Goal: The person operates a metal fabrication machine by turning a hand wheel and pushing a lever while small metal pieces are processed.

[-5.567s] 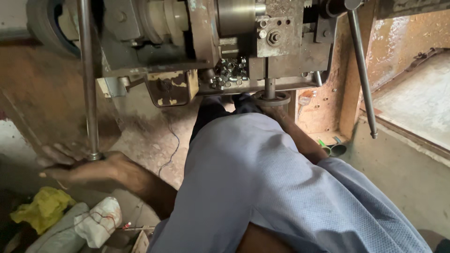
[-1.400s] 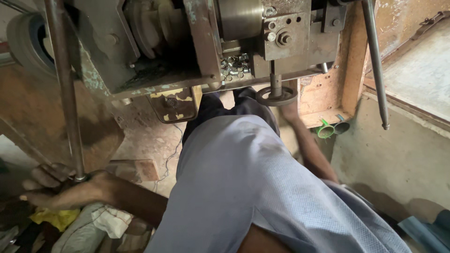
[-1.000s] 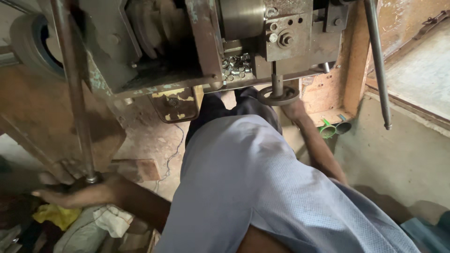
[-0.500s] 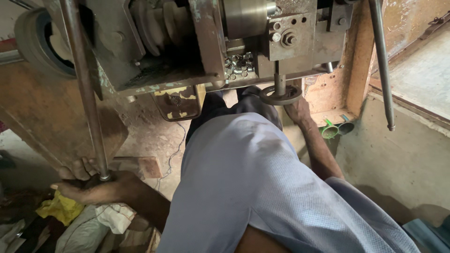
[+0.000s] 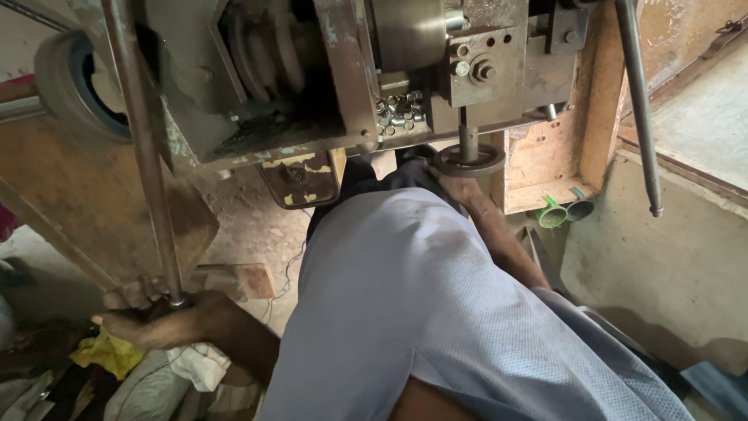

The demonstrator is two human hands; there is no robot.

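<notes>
Far left: a worn tyre (image 5: 74, 86) leans behind the machine (image 5: 312, 78); a rusty plate (image 5: 86, 210) slopes below it. The left hand (image 5: 152, 320) is clenched around the foot of a long steel rod (image 5: 144, 148), which rises steeply along the machine's left side. Yellow cloth (image 5: 109, 355) and white rags (image 5: 199, 365) lie heaped just beside that hand, on the floor.

Centre: a pale blue trouser leg (image 5: 421, 312) fills the view. Loose nuts (image 5: 397, 115) sit piled on the machine's lower ledge.

Right of centre: the right hand (image 5: 460, 187) presses up under a dark metal ring (image 5: 469, 160) hanging on a short vertical pin (image 5: 466, 134). Fingers touch the ring's underside; whether they close on it I cannot tell. A second rod (image 5: 639, 109) hangs free further right, a green funnel (image 5: 552, 215) below.

Risks, as I judge: ring slipping off the pin onto the fingers; rod foot skidding into the rags; nuts spilling if the machine jolts.

Floor gritty concrete, wall stained, dim workshop.
</notes>
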